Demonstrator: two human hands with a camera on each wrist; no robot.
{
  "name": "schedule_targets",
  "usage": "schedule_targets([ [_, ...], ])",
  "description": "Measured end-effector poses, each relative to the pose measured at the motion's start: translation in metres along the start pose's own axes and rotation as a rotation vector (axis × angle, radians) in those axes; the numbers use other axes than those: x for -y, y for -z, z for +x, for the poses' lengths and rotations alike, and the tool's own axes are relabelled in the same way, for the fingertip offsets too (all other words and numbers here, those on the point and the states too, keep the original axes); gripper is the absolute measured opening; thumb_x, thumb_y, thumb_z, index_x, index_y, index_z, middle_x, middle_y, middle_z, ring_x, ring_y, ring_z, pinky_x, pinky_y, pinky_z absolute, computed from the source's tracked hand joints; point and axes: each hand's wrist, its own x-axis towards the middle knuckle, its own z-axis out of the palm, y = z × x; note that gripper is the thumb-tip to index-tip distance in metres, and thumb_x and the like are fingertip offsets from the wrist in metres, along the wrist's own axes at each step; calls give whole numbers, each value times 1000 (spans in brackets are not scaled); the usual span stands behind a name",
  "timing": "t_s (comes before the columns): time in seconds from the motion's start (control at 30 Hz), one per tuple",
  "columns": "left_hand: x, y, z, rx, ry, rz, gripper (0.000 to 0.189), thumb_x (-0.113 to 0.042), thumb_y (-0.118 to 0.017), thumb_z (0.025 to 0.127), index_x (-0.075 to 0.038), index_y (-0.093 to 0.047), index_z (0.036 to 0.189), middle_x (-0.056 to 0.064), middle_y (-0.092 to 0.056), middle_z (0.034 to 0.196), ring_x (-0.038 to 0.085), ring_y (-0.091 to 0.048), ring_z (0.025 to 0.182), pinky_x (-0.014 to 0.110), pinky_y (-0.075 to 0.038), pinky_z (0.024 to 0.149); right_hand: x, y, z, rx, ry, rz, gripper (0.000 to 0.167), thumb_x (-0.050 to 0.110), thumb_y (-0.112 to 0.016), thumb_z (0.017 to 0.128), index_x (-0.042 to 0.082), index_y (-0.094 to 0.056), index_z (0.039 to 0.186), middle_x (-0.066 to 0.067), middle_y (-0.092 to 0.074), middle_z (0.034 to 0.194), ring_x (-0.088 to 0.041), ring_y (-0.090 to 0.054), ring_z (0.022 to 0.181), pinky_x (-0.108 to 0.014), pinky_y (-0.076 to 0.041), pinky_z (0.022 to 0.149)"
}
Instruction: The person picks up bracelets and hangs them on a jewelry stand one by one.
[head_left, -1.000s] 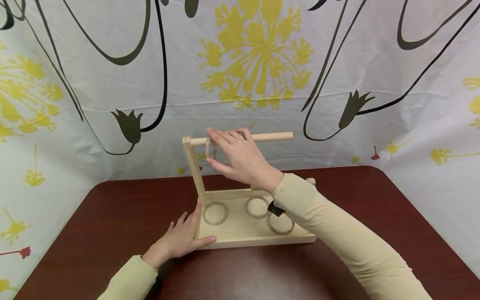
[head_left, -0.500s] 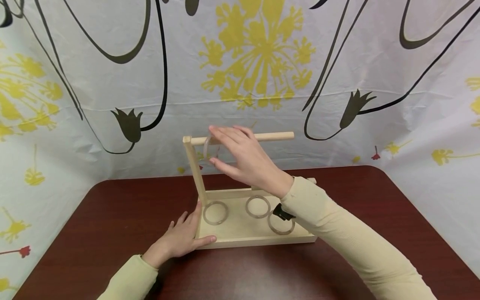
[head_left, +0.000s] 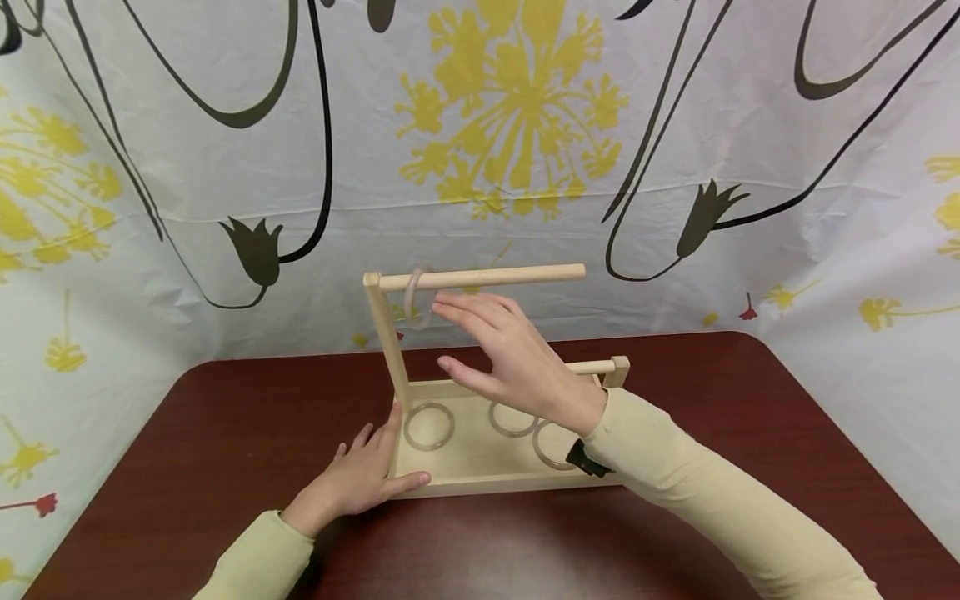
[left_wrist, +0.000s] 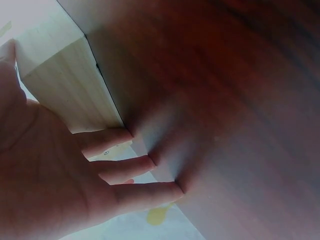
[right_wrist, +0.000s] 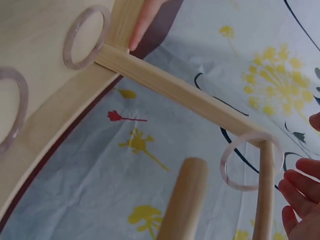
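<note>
Touching the wooden base with unclenched left hand; hovering with released right hand just beside the ring hanging around the upper rod.

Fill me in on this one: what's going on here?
A person is working at a wooden stand. One pale ring hangs around its upper dowel, near the post end. The right hand is just beside that ring, not gripping it. The left hand rests against the base's left end. Three more rings lie on the base.
</note>
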Motion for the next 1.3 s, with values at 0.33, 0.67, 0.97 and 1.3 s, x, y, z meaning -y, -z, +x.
schedule_targets([
  [0.33,-1,1,0,-19,-19,-2,109,-63,-61,84,-1,-5,154,26,-33,148,54,-26,133,76,-21,94,9,-10,-24,25,40,58,42,24,-63,92,1,-58,127,-8,-57,131,-23,-50,123,-37,-33,105],
  [0.67,1,2,1,-83,-63,-39,112,-62,-69,80,1,-13,153,25,-45,141,56,-34,128,77,-26,90,18,-24,-50,102,19,114,40,19,-66,89,4,-58,126,-5,-57,130,-21,-52,120,-34,-36,103],
  [0.97,0,1,0,-78,-50,-61,114,-60,-69,80,-4,-3,155,23,-49,138,57,-31,129,78,-22,92,31,-39,-69,161,-173,297,42,18,-65,90,4,-57,129,-2,-61,126,-17,-54,119,-37,-41,100],
  [1.3,-1,2,0,-62,-33,-44,115,-61,-68,80,2,-6,153,23,-49,138,54,-32,130,76,-24,93,29,-50,-78,153,-235,376,40,18,-64,92,5,-57,129,-8,-61,127,-17,-53,121,-33,-40,101],
])
